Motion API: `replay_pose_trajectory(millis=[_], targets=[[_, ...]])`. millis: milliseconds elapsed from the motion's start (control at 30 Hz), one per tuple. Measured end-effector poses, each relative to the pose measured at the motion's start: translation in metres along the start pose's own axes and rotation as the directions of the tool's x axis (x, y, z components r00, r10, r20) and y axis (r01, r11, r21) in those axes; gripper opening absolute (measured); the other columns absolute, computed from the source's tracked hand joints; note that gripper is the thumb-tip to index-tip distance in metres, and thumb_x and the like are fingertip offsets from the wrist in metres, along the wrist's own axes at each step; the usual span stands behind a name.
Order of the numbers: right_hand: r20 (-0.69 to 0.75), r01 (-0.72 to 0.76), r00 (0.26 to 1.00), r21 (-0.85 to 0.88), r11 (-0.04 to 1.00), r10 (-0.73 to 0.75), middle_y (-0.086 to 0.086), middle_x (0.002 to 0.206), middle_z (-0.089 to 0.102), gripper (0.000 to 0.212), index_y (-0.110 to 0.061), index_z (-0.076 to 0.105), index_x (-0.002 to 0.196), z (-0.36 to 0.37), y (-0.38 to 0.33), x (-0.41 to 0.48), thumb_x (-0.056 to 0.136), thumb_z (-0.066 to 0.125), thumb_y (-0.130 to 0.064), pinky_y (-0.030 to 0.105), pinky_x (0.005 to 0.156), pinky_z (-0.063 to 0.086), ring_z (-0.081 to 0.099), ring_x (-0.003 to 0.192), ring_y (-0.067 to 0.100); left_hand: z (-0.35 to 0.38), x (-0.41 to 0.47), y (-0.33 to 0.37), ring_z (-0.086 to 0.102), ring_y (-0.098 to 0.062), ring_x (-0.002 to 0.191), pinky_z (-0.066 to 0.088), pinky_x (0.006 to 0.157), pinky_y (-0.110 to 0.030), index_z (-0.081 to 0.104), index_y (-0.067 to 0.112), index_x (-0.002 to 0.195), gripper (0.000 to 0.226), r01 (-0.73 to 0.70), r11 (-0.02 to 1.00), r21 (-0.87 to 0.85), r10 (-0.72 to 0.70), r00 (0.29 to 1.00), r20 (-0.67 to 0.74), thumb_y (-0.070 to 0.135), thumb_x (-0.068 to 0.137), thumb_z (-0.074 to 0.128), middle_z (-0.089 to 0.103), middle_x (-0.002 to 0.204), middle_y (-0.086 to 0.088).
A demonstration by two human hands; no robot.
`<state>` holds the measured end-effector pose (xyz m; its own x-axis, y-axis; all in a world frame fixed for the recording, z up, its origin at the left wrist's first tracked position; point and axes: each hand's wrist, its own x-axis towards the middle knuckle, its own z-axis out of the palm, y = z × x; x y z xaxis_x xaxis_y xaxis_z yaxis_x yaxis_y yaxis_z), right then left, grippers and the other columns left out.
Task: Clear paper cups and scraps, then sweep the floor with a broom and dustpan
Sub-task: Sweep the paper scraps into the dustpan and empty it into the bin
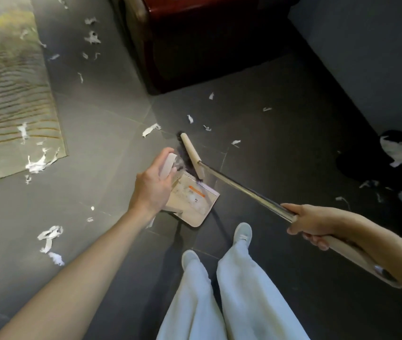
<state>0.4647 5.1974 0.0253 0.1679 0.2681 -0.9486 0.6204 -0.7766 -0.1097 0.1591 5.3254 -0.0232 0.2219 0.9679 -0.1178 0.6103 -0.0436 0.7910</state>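
- While the person stands on the dark tiled floor (101, 114), the left hand (152, 182) grips the pale handle of the dustpan (192, 204), with the fingers curled round it.
- The dustpan sits low, just in front of the person's white shoes (242, 233), and some white bits lie inside it.
- The right hand (310, 224) is closed round the long shaft of the broom (239, 187), where the metal part meets the pale grip.
- The two hands are well apart, each one busy with its own tool.
- The broom head (191, 154), with dark bristles, is at the far edge of the dustpan and touches it.
- Torn paper scraps (47, 238) lie scattered on the floor to the left, ahead and to the right; several more lie on the greenish rug (6, 94).
- A black bag (401, 138) at the right holds white paper.
- A dark red wooden cabinet (195, 33) stands at the far side.
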Motion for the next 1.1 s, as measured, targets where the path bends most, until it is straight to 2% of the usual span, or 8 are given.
replay_pose_trajectory(millis=[133, 300, 467, 567, 700, 800, 933, 1100], targets=[[-0.091, -0.001, 0.996, 0.027, 1.0, 0.003, 0.008, 0.065, 0.052, 0.072, -0.033, 0.018, 0.15, -0.053, 0.014, 0.014, 0.094, 0.055, -0.009, 0.021, 0.035, 0.038, 0.043, 0.033, 0.007, 0.028, 0.035, 0.026, 0.048, -0.022, 0.066, 0.039, 0.061, -0.029, 0.047, 0.05, 0.113, 0.03, 0.001, 1.0, 0.013, -0.001, 1.0, -0.025, 0.029, 0.095, 0.055, 0.053, 0.066, 0.007], [-0.173, -0.033, 0.984, 0.064, 0.997, 0.043, 0.011, 0.067, 0.055, 0.077, -0.032, 0.015, 0.152, -0.136, 0.03, 0.07, 0.091, 0.053, -0.004, 0.021, 0.036, 0.039, 0.045, 0.03, 0.01, 0.075, 0.092, 0.063, 0.056, -0.033, 0.081, 0.047, 0.073, -0.038, 0.052, 0.034, 0.128, 0.034, 0.013, 1.0, 0.008, -0.012, 0.994, -0.106, 0.024, 0.095, 0.055, 0.064, 0.089, -0.004], [-0.2, -0.095, 0.974, 0.049, 0.994, 0.103, 0.015, 0.086, 0.06, 0.08, -0.034, 0.014, 0.152, -0.213, 0.025, 0.129, 0.089, 0.053, -0.004, 0.022, 0.038, 0.042, 0.052, 0.047, 0.016, 0.12, 0.158, 0.103, 0.053, -0.031, 0.074, 0.041, 0.065, -0.032, 0.052, 0.034, 0.124, 0.031, 0.05, 0.998, 0.034, -0.044, 0.988, -0.146, 0.024, 0.095, 0.055, 0.056, 0.077, 0.002], [-0.136, -0.097, 0.986, -0.013, 0.995, 0.094, 0.015, 0.093, 0.062, 0.081, -0.035, 0.011, 0.152, -0.236, 0.017, 0.15, 0.089, 0.052, -0.005, 0.026, 0.044, 0.046, 0.055, 0.055, 0.018, 0.135, 0.195, 0.121, 0.054, -0.033, 0.063, 0.051, 0.061, -0.037, 0.049, 0.042, 0.116, 0.029, 0.08, 0.996, 0.032, -0.075, 0.987, -0.144, 0.024, 0.094, 0.055, 0.052, 0.069, 0.008], [0.016, -0.078, 0.997, 0.019, 0.997, 0.078, 0.01, 0.084, 0.064, 0.083, -0.04, 0.013, 0.151, -0.245, 0.018, 0.155, 0.088, 0.056, -0.008, 0.024, 0.045, 0.045, 0.053, 0.051, 0.013, 0.15, 0.216, 0.14, 0.055, -0.033, 0.06, 0.055, 0.061, -0.045, 0.049, 0.044, 0.112, 0.027, 0.103, 0.993, 0.055, -0.095, 0.986, -0.136, 0.024, 0.094, 0.053, 0.052, 0.068, 0.009], [0.122, -0.058, 0.992, 0.112, 0.992, 0.044, 0.003, 0.055, 0.055, 0.078, -0.041, 0.022, 0.149, -0.261, 0.026, 0.148, 0.087, 0.055, -0.008, 0.022, 0.039, 0.039, 0.044, 0.039, 0.009, 0.152, 0.228, 0.151, 0.056, -0.033, 0.062, 0.055, 0.065, -0.044, 0.049, 0.044, 0.114, 0.028, 0.096, 0.993, 0.066, -0.089, 0.991, -0.098, 0.025, 0.095, 0.054, 0.053, 0.071, 0.01], [0.092, -0.01, 0.996, 0.075, 0.997, 0.003, 0.0, 0.043, 0.052, 0.079, -0.042, 0.019, 0.149, -0.29, 0.033, 0.135, 0.086, 0.054, -0.007, 0.022, 0.038, 0.04, 0.044, 0.035, 0.01, 0.145, 0.24, 0.154, 0.052, -0.021, 0.056, 0.056, 0.067, -0.045, 0.049, 0.051, 0.114, 0.031, 0.108, 0.991, 0.077, -0.103, 0.993, -0.065, 0.028, 0.095, 0.056, 0.053, 0.069, 0.013], [0.007, 0.004, 1.0, 0.166, 0.986, -0.005, 0.002, 0.05, 0.053, 0.078, -0.04, 0.017, 0.15, -0.336, 0.03, 0.123, 0.09, 0.056, -0.007, 0.023, 0.037, 0.041, 0.045, 0.037, 0.009, 0.15, 0.258, 0.162, 0.05, -0.015, 0.058, 0.053, 0.067, -0.04, 0.05, 0.05, 0.115, 0.032, 0.092, 0.995, 0.028, -0.091, 0.995, -0.052, 0.027, 0.094, 0.057, 0.054, 0.071, 0.018]])
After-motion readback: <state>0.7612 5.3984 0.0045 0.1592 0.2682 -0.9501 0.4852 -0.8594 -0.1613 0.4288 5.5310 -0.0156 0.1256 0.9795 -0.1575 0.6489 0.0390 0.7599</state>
